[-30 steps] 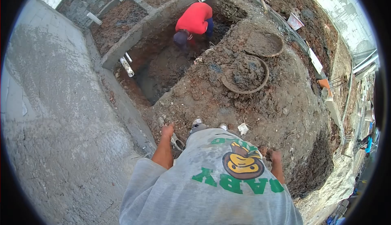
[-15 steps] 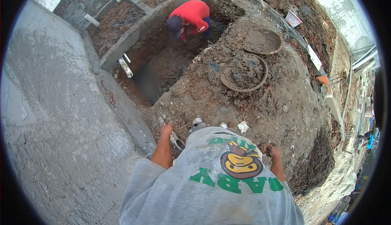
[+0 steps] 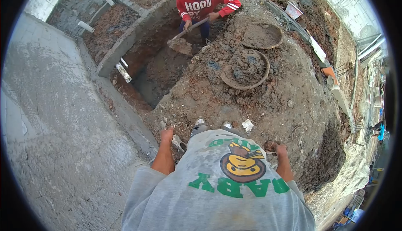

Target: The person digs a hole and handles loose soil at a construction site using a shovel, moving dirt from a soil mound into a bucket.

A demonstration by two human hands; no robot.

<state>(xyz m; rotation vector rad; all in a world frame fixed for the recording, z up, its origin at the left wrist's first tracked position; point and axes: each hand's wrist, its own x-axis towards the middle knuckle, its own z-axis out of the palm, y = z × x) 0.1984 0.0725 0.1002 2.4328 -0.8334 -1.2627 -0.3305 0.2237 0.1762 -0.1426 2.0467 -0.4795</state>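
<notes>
I stand on a mound of dirt [image 3: 234, 105], looking down over my grey shirt [image 3: 222, 189]. My left hand [image 3: 167, 135] hangs at my side with the fingers curled and nothing visible in it. My right hand [image 3: 278, 149] hangs at my other side, closed, soil-stained, with nothing clearly held. Ahead, a person in a red top [image 3: 204, 6] stands in a dug pit [image 3: 161, 70] and lifts a shovel [image 3: 184, 38] loaded with soil. Two round pans filled with mud, the nearer pan [image 3: 246, 70] and the farther pan [image 3: 262, 35], lie on the mound.
A concrete slab [image 3: 58, 118] spreads on the left, edged by a low concrete curb [image 3: 125, 42]. White pipe stubs [image 3: 122, 71] stick out by the pit. A deeper hole [image 3: 324, 160] drops off to my right. Boards and debris line the far right wall.
The person in red has straightened from a bent posture and raised a shovel full of soil. My view has shifted slightly; my hands stay at my sides.
</notes>
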